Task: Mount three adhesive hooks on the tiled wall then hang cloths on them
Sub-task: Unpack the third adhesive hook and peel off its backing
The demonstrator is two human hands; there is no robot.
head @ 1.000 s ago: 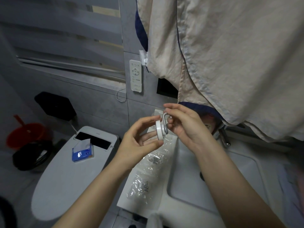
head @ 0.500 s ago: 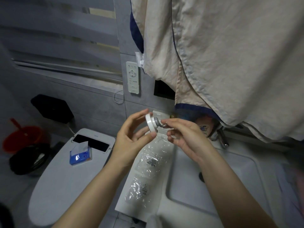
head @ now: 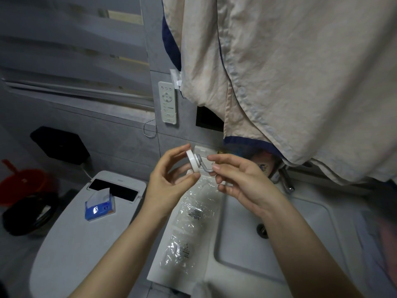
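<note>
Adhesive hook: left hand pinches its round base; right hand fingers grip the metal arm (likely readying it for mounting).

We see a dim, bluish-grey scene with soft, even light and only faint shadows. The large beige hanging cloth is the brightest area. Small glints sit on the crinkled clear plastic bags. Wide-angle distortion bends the grey tiled wall toward the edges, where the corners darken and soften.
</note>
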